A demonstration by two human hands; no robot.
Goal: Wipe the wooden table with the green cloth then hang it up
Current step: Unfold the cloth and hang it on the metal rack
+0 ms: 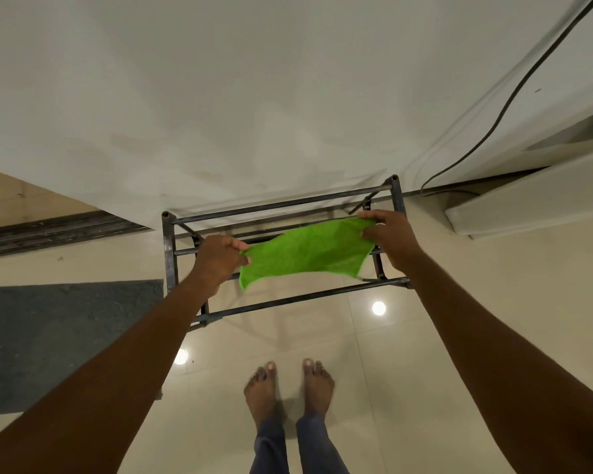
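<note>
The green cloth (305,251) is stretched flat between both hands above a dark metal rack (288,204) that stands against the wall. My left hand (218,256) pinches the cloth's left corner. My right hand (389,236) pinches its far right corner. The cloth hangs over the rack's middle bars; I cannot tell whether it touches them. The wooden table is out of view.
A white wall (220,97) rises behind the rack, with a black cable (504,107) running down it. A dark grey mat (65,336) lies on the glossy tiled floor at the left. My bare feet (288,384) stand just before the rack. A white ledge (528,200) is at the right.
</note>
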